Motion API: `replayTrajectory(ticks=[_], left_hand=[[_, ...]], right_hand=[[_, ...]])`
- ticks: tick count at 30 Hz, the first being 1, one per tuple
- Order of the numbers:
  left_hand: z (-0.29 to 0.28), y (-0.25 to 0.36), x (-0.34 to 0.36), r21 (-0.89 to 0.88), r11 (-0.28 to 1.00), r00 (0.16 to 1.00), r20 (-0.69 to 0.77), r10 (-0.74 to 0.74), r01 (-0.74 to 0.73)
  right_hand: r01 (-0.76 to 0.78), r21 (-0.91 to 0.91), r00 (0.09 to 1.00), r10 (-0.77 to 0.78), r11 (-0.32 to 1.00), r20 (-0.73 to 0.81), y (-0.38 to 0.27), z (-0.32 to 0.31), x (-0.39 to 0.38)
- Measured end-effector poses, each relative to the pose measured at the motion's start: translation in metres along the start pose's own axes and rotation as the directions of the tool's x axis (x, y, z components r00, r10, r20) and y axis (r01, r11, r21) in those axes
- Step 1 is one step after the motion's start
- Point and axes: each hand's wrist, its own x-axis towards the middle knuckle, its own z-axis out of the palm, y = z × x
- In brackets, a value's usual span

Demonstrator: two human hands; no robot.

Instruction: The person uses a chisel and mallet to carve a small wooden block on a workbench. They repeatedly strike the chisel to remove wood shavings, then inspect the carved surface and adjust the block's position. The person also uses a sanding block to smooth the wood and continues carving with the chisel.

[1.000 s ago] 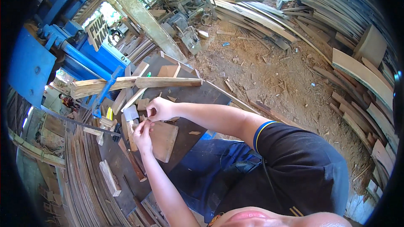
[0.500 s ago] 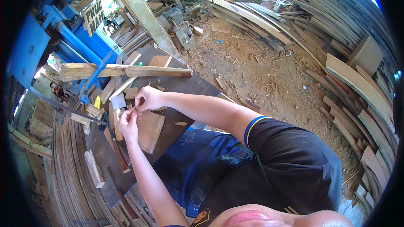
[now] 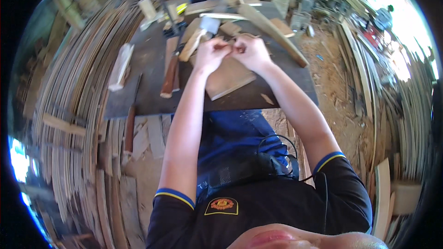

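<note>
Both my hands meet above a dark work table (image 3: 152, 94), their fingertips nearly touching. My left hand (image 3: 212, 55) is closed, its fingers curled into a pinch. My right hand (image 3: 249, 51) is pinched too, facing it. Whatever lies between the fingers is too small and blurred to name. Under them is a flat, squarish wooden board (image 3: 230, 79). Just beyond the left hand are a pale grey block (image 3: 210, 25) and a light wood piece (image 3: 192, 46). Left of the hands, a brown wooden handle (image 3: 170, 78) lies on the table.
A long wooden beam (image 3: 272, 32) slants across the table's far right. A pale wood block (image 3: 121, 67) lies left, near a thin dark tool with a brown handle (image 3: 129, 131) overhanging the front edge. Stacked wood strips (image 3: 69, 97) line the left side; wood scraps litter the floor (image 3: 334, 78).
My view has swung left, bringing the table nearer the middle and upright. The hands stay together in a pinch over the board.
</note>
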Motion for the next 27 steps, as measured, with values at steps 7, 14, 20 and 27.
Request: replayTrajectory(ticks=[7, 14, 20, 27], left_hand=[[0.000, -0.022, 0.006, -0.233, 0.972, 0.997, -0.058, -0.046, 0.031], [0.002, -0.015, 0.005, -0.211, 0.976, 0.996, -0.064, -0.066, 0.051], [-0.001, -0.015, 0.005, -0.284, 0.958, 0.996, -0.068, -0.065, 0.043], [0.002, -0.011, 0.004, -0.251, 0.966, 0.991, -0.097, -0.095, 0.068]], right_hand=[[-0.084, -0.027, 0.996, 0.084, 0.996, -0.009, -0.018, 0.011, 0.005], [-0.041, -0.020, 0.997, 0.042, 0.999, 0.063, -0.011, 0.000, 0.007], [-0.015, -0.030, 0.998, 0.016, 0.999, 0.055, -0.013, 0.004, 0.010], [0.025, -0.052, 0.998, -0.022, 0.998, 0.061, -0.011, 0.003, 0.011]])
